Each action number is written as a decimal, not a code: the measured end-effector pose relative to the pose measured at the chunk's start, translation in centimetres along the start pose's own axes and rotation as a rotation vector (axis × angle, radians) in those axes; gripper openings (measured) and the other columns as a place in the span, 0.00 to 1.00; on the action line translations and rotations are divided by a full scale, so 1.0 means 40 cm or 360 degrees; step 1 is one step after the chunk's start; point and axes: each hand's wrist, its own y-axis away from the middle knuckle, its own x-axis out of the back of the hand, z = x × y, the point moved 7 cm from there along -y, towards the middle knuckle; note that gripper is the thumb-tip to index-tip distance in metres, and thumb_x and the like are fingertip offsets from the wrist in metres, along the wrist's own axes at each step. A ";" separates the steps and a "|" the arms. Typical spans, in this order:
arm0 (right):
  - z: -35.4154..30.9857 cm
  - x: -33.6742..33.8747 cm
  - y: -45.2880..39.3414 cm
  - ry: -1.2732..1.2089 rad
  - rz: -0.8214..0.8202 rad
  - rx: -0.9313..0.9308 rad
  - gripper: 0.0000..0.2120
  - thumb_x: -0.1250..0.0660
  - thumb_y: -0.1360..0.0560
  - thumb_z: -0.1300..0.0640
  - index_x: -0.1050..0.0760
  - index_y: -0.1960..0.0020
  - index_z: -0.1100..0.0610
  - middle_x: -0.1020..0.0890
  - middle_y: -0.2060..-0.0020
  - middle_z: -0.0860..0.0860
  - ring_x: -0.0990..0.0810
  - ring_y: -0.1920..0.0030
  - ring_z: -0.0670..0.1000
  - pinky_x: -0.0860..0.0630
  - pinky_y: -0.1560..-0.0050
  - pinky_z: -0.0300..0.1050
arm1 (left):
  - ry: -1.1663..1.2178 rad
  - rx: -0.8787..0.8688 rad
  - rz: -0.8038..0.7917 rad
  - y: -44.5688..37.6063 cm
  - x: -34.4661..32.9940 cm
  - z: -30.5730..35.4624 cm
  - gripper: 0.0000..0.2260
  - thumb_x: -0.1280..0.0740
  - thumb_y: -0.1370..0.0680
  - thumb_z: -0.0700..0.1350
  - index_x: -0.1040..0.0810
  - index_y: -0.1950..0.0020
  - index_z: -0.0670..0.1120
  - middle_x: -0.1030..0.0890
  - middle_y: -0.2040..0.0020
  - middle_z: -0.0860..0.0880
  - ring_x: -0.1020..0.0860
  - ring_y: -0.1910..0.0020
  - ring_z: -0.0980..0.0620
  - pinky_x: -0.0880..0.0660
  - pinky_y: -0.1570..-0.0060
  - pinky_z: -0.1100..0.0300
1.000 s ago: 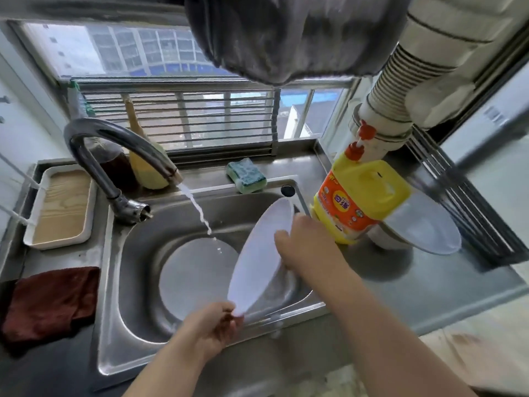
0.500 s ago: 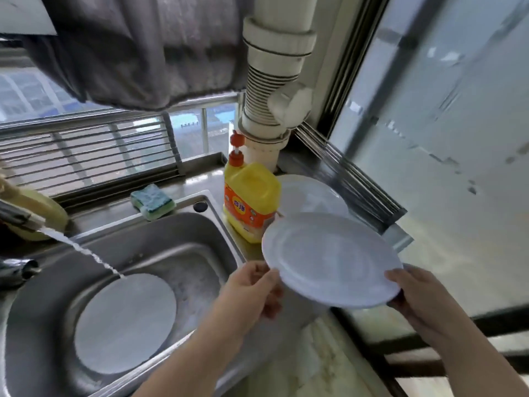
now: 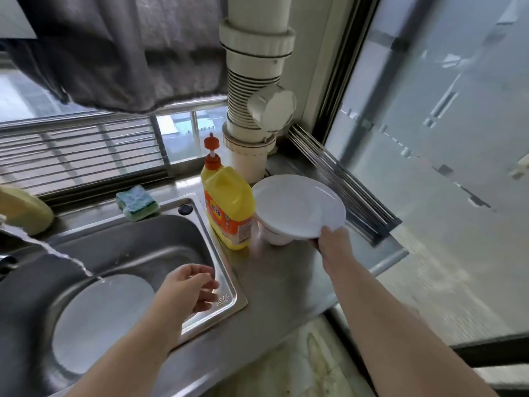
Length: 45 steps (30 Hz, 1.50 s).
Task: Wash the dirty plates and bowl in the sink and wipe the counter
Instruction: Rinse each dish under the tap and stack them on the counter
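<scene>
Held plate: we see a white plate (image 3: 297, 206) lying flat on top of a white bowl (image 3: 273, 234) on the counter, just right of the detergent bottle; a second rim seems to show under its near edge, but we cannot tell whether that is another plate.
Right hand: our right hand (image 3: 333, 243) grips the near edge of that plate, fingers curled under the rim and thumb side on top, with the arm stretched across the counter.
Bowl: it stands upright beneath the plate, mostly hidden, only its near wall showing.
Plate in sink: we see another white plate (image 3: 100, 319) lying flat on the sink floor, with the stream of water (image 3: 68, 257) landing at its far edge.
Left hand: our left hand (image 3: 190, 287) hovers over the right corner of the sink, fingers loosely bent and spread, holding nothing and touching neither the plate nor the rim as far as we can tell.
Sink: the steel sink (image 3: 229, 285) takes up the lower left, its rim meeting the counter (image 3: 280, 282) on the right.
Detergent bottle: a yellow bottle (image 3: 229, 207) with an orange label and red pump stands upright between the sink's far right corner and the bowl.
Sponge: a green and blue sponge (image 3: 137, 202) lies on the ledge behind the sink.
Rack: a roll of steel rods (image 3: 343, 184) lies along the right side of the counter, just beyond the held plate.
Pipe: a white drain pipe (image 3: 254, 110) rises behind the bottle.
Cloth: a grey cloth (image 3: 128, 53) hangs in front of the window.
</scene>
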 end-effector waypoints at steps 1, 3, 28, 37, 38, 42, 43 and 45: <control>0.008 -0.007 -0.009 0.0015 0.0027 -0.0007 0.14 0.42 0.26 0.66 0.28 0.41 0.64 0.22 0.50 0.60 0.22 0.47 0.61 0.23 0.44 0.61 | -0.0030 -0.0003 0.0028 -0.008 0.012 -0.007 0.05 0.38 0.21 0.34 0.23 0.52 0.40 0.19 0.64 0.41 0.22 0.71 0.47 0.25 0.69 0.57; 0.017 -0.014 -0.022 0.0061 0.0063 -0.0023 0.17 0.41 0.25 0.63 0.29 0.37 0.62 0.22 0.48 0.59 0.22 0.46 0.61 0.24 0.43 0.61 | -0.0060 -0.0017 0.0075 -0.025 0.033 -0.015 0.05 0.38 0.21 0.34 0.23 0.52 0.41 0.19 0.64 0.41 0.22 0.69 0.46 0.25 0.71 0.58; -0.011 -0.438 0.398 0.0789 -0.0823 0.1051 0.03 0.37 0.22 0.58 0.28 0.51 0.50 0.23 0.63 0.42 0.24 0.60 0.38 0.32 0.60 0.25 | -0.0417 0.0062 0.0431 -0.165 0.434 -0.209 0.04 0.39 0.21 0.41 0.28 0.54 0.48 0.20 0.57 0.45 0.21 0.60 0.48 0.24 0.52 0.51; 0.294 -0.745 0.404 0.1545 -0.1285 0.0382 0.09 0.37 0.22 0.52 0.25 0.45 0.55 0.20 0.53 0.50 0.23 0.51 0.51 0.27 0.51 0.42 | -0.0299 0.0208 0.0583 -0.198 0.636 -0.300 0.05 0.39 0.22 0.39 0.27 0.48 0.45 0.21 0.56 0.44 0.21 0.61 0.48 0.28 0.65 0.60; 0.322 -0.767 0.402 0.1624 -0.1309 0.0341 0.12 0.37 0.22 0.51 0.26 0.42 0.55 0.20 0.51 0.51 0.23 0.51 0.51 0.28 0.51 0.42 | -0.0286 0.0216 0.0585 -0.203 0.651 -0.310 0.05 0.39 0.22 0.39 0.27 0.48 0.46 0.21 0.56 0.44 0.21 0.62 0.49 0.28 0.64 0.59; 0.391 -0.818 0.416 0.1795 -0.1384 0.0249 0.17 0.38 0.22 0.49 0.28 0.36 0.56 0.21 0.44 0.52 0.24 0.47 0.51 0.33 0.51 0.39 | -0.0264 0.0217 0.0524 -0.225 0.671 -0.337 0.03 0.38 0.21 0.43 0.28 0.48 0.46 0.21 0.55 0.46 0.21 0.62 0.51 0.28 0.64 0.60; 0.392 -0.819 0.420 0.1744 -0.1368 0.0240 0.16 0.38 0.22 0.49 0.27 0.37 0.56 0.20 0.45 0.51 0.24 0.48 0.50 0.34 0.51 0.38 | -0.0275 0.0211 0.0497 -0.229 0.667 -0.340 0.02 0.38 0.20 0.44 0.28 0.48 0.47 0.21 0.55 0.46 0.21 0.61 0.51 0.28 0.63 0.61; 0.378 -0.808 0.425 0.1587 -0.1323 0.0229 0.13 0.37 0.22 0.51 0.25 0.40 0.55 0.20 0.49 0.49 0.25 0.52 0.47 0.33 0.52 0.38 | -0.0283 0.0184 0.0440 -0.239 0.650 -0.341 0.02 0.38 0.20 0.44 0.27 0.49 0.48 0.20 0.55 0.46 0.21 0.60 0.50 0.28 0.63 0.61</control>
